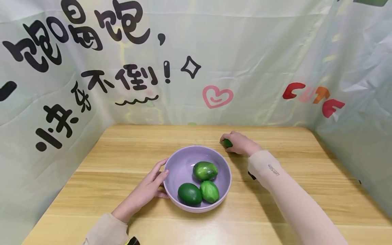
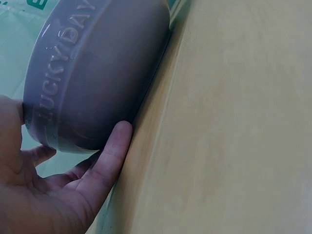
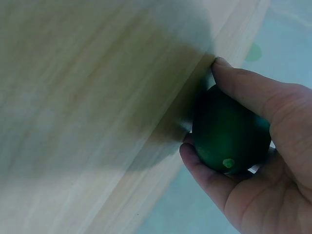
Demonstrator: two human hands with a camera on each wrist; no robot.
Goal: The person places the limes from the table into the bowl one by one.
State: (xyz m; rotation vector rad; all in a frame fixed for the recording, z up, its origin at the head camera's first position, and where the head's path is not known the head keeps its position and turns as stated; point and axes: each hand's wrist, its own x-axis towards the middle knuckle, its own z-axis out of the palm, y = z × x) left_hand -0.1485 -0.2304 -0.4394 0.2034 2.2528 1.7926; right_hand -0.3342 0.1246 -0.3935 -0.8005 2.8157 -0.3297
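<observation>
A lilac bowl (image 1: 197,207) stands on the wooden table. Inside it lie a dark green avocado (image 1: 190,194), a glossy green mango-like fruit (image 1: 205,170) and a brighter green, bumpy fruit (image 1: 209,191). My left hand (image 1: 150,185) holds the bowl's left side, thumb at the rim and fingers spread against the outer wall. The left wrist view shows the raised letters "LUCKY DAY" on the bowl (image 2: 107,68). Beyond the bowl, to its right, my right hand (image 1: 240,143) grips another dark green avocado (image 3: 229,129) between thumb and fingers, close to the tabletop.
The wooden table (image 1: 131,146) reaches back to a pale green cloth (image 1: 254,61) printed with black characters, a pink heart and "CUTE". The cloth also rises along the left and right sides.
</observation>
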